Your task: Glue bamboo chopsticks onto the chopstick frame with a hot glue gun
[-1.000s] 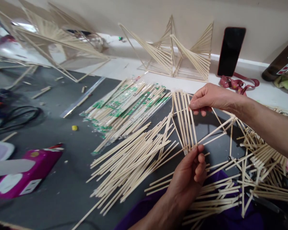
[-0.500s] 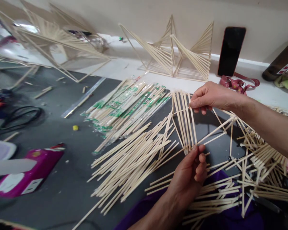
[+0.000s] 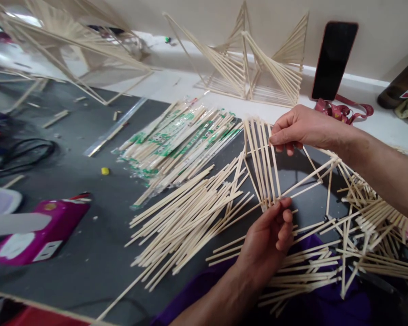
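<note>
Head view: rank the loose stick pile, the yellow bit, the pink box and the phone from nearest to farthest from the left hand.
From the left hand:
1. Loose stick pile, just to its left.
2. Phone, leaning on the wall, up and to the right.
3. Yellow bit, on the grey mat, farther left.
4. Pink box, at the far left edge.

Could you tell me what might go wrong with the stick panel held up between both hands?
The left hand and right hand pinch only the ends of the stick panel, so its thin sticks could twist or come apart. Its lower edge hangs close to the loose sticks and might snag them.
</note>
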Demonstrator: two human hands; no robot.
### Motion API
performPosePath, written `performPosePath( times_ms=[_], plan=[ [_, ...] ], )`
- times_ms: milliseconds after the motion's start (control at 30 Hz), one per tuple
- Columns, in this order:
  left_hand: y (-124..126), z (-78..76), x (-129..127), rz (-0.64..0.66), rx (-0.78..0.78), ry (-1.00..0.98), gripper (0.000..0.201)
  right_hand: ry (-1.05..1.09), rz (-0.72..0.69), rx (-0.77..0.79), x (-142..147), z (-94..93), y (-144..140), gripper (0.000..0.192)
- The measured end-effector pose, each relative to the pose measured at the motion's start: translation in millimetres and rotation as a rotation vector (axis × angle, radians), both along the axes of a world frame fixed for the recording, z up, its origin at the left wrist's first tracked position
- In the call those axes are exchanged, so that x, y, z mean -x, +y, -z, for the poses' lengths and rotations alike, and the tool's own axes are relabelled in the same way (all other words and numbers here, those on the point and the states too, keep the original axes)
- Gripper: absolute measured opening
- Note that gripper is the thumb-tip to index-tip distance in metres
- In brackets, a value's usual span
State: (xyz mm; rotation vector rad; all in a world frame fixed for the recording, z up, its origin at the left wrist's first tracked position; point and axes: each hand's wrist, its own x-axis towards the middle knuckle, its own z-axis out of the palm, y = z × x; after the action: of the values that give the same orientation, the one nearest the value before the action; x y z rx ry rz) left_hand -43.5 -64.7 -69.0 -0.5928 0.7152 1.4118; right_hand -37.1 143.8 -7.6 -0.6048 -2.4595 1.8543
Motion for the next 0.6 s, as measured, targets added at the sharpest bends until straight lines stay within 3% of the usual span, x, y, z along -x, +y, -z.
performPosePath(
  times_ms=[600],
  plan=[
    [3.2, -2.8, -1.5, -0.021, 0.041, 0.021, 0.034, -0.079, -0.038, -0.040, -0.2, -2.8, 0.9, 0.019]
  ],
)
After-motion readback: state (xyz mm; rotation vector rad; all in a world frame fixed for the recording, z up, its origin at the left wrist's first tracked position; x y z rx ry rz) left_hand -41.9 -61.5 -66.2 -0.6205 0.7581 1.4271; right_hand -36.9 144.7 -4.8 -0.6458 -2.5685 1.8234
